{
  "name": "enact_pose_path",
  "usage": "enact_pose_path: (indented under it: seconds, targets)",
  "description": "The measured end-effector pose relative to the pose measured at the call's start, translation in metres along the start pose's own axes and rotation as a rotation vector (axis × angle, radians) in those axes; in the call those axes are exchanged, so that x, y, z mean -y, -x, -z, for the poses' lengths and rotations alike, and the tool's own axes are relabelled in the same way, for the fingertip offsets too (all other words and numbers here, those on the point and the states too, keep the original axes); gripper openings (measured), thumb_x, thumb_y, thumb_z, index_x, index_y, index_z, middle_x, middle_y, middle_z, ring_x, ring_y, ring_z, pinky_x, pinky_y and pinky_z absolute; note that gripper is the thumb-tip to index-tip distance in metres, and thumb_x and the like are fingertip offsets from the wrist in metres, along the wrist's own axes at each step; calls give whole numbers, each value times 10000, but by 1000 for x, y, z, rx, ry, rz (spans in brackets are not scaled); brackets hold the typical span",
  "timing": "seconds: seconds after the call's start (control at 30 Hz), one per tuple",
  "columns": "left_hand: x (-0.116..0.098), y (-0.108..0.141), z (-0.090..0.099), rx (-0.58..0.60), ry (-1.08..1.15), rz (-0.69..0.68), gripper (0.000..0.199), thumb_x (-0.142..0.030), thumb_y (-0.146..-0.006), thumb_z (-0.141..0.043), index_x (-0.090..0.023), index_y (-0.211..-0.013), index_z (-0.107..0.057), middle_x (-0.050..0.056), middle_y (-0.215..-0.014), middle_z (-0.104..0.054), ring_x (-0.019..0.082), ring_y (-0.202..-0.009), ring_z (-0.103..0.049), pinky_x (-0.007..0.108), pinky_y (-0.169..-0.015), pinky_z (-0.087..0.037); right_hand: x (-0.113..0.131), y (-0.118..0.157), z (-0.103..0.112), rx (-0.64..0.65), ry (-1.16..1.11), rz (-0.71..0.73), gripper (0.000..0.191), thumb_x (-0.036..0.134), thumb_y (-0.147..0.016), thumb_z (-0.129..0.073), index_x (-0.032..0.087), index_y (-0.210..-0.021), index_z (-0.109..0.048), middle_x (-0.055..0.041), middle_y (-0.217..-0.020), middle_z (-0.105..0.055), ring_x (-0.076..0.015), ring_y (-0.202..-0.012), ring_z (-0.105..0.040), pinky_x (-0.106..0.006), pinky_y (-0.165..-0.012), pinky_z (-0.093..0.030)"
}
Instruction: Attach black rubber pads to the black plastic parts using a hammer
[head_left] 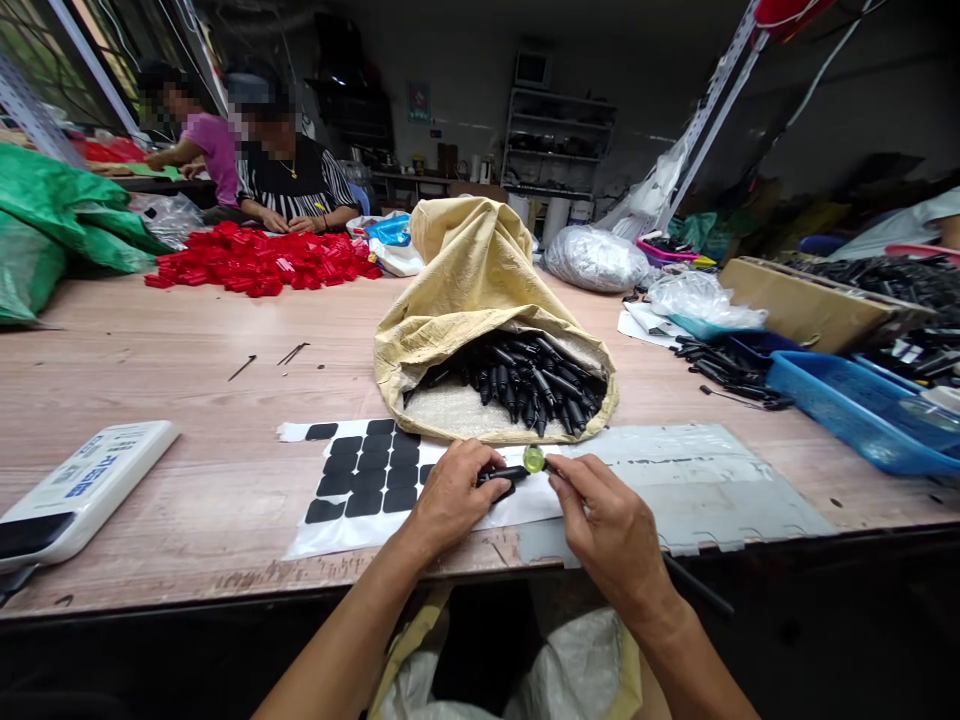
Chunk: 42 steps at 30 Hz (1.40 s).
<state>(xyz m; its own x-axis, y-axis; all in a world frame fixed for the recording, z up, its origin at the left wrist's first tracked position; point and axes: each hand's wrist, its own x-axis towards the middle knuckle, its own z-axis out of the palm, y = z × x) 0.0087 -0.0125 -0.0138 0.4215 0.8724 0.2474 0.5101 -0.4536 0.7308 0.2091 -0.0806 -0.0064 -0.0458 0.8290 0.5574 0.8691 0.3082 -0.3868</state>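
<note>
Facing an obstructing yellow sack [480,245], left fingers [469,456] clamp a black tube [508,473], right fingers [574,475] a green-tipped piece [533,458].

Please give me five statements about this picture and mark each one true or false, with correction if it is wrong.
1. The left hand holds a black piece. True.
2. The yellow sack shows red pieces in its mouth. False: the yellow sack shows black pieces there.
3. A red pile lies on the table. True.
4. The right hand is inside the sack. False: the right hand is beside a yellow-green round piece.
5. A blue tray is on the right side. True.
</note>
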Motion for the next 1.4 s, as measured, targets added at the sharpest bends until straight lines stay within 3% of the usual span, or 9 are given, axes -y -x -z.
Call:
enact_pose_path:
  seconds: [0.07,0.27,0.4,0.53,0.63,0.8,0.97,1.23,1.4]
  targets:
    - [1,0,1,14,9,12,87,-253,-911,-613,-220,-951,-684,23,-992,-680,219,-986,-574,345,-874,-423,-14,0,5,-7,79,-24,256,224,-977,-523,254,-1189,-662,-32,-1014,-686,-182,-916,-642,-293,-831,-482]
    - [1,-2,0,45,-71,12,338,-344,-1028,-391,-207,-822,-621,32,-902,-651,215,-898,-548,350,-825,-419,-47,-1,9,24,266,34,238,155,-911,-560,237,-1079,-708,-53,-935,-672,-239,-934,-562,-379,-842,-444]
    - [3,-2,0,58,-91,-3,366,-365,-1040,-367,-206,-805,-600,30,-890,-637,211,-890,-531,346,-811,-407,-33,-9,9,38,181,66,242,234,-882,-635,255,-1117,-687,-64,-1034,-659,-257,-1007,-539,-406,-860,-421]
    - [4,0,0,64,-78,-13,372,-366,-1047,-353,-205,-824,-602,28,-889,-623,206,-892,-518,343,-811,-395,-6,-20,6,170,63,145,315,360,-880,-680,251,-1173,-646,-69,-1065,-648,-258,-1038,-529,-408,-879,-399]
    - [2,0,0,80,-88,-30,373,-359,-1049,-353,-203,-808,-590,26,-873,-612,202,-874,-504,338,-804,-389,3,-25,1,246,52,184,248,382,-895,-673,245,-1100,-650,-57,-1011,-651,-253,-1020,-518,-405,-883,-376]
    - [-3,1,2,98,-124,-54,379,-342,-1048,-368,-197,-766,-575,26,-846,-614,201,-853,-496,336,-782,-376,-1,-29,-7,292,60,225,110,316,-943,-617,226,-1002,-638,-37,-896,-643,-227,-946,-505,-392,-868,-350]
    - [-7,3,3,114,-126,-66,257,-333,-1022,-451,-211,-895,-639,25,-915,-662,209,-899,-513,343,-805,-372,-3,-30,-9,311,72,265,103,314,-953,-602,225,-997,-628,-39,-920,-642,-227,-971,-497,-397,-898,-337]
    - [-6,0,4,159,-178,-73,381,-328,-1034,-390,-198,-729,-575,21,-807,-647,199,-811,-488,338,-756,-347,-3,-25,-21,278,15,299,195,264,-989,-506,195,-810,-544,-38,-853,-597,-210,-909,-471,-394,-889,-348]
    - [-9,0,8,165,-79,-22,434,-353,-1018,-391,-194,-636,-522,4,-728,-635,192,-784,-486,334,-731,-334,-2,-26,-10,290,-30,301,124,291,-954,-576,208,-865,-601,-28,-862,-623,-211,-937,-499,-405,-928,-362]
